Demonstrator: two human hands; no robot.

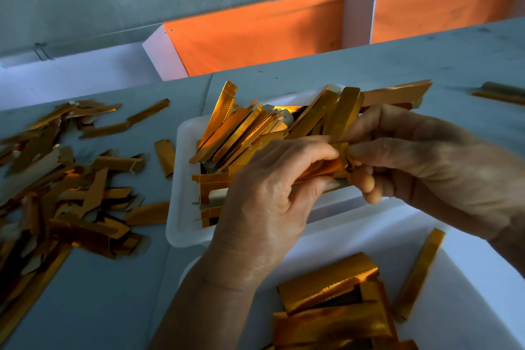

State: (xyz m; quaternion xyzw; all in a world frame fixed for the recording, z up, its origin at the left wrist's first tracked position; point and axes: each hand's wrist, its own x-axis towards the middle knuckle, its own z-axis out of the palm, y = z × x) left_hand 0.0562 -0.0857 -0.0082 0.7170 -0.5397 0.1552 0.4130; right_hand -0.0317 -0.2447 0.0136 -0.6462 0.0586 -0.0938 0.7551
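- Head view: the left hand (264, 193) and right hand (426, 162) each pinch one gold strip (326, 169), held between them just above the white tray (181, 179) of flat strips.
- The step in hand looks like folding the strip's end. The next move probably calls for a firm crease, then setting it with the folded pieces (326, 287).

Hidden and cropped
Left hand (264, 202) and right hand (426, 162) cover most of the gold strip (324, 170); the loose pile (56, 193) is blurred and cut off at the left edge.
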